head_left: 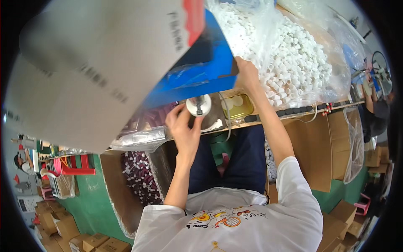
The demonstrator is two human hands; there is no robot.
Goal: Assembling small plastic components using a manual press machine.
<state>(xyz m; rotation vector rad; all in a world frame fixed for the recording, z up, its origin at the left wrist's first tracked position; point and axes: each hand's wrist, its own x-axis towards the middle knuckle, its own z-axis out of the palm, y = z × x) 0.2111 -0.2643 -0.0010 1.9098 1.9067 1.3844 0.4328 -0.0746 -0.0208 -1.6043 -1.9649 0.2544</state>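
My left hand (184,126) is at the bench edge, its fingers and thumb curled round the near side of a white round part with a metal centre (199,105). Whatever lies between the fingertips is too small to make out. This white part sits beneath a blue machine housing (197,82). My right hand (248,75) is raised at the right side of the housing, its fingertips hidden behind the edge. Just beyond that hand spreads a big heap of small white caps (294,59) on clear plastic sheeting.
A pale printed panel (92,75) blocks the upper left. Right of the white part lies a yellowish tray with round pale pieces (238,106). Below left stands a carton (121,201) of purple-and-white pieces (142,176). Another cardboard box (308,147) is at the right.
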